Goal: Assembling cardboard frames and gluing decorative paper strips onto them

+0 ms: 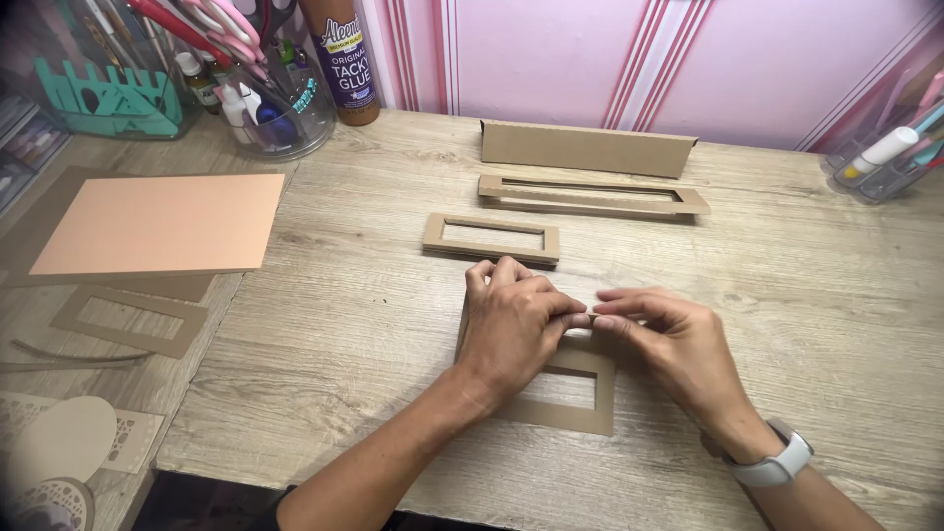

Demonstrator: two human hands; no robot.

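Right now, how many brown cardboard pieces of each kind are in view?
Window frames: 4 – under the hands, small one behind, long one, far-left one
Folded strip: 1
Peach-topped board: 1
Total: 6

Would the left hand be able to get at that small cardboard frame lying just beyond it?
Probably yes. The small cardboard frame lies flat on the table just beyond the left hand, with nothing between them. But both hands are now pinching the cardboard frame nearer the person.
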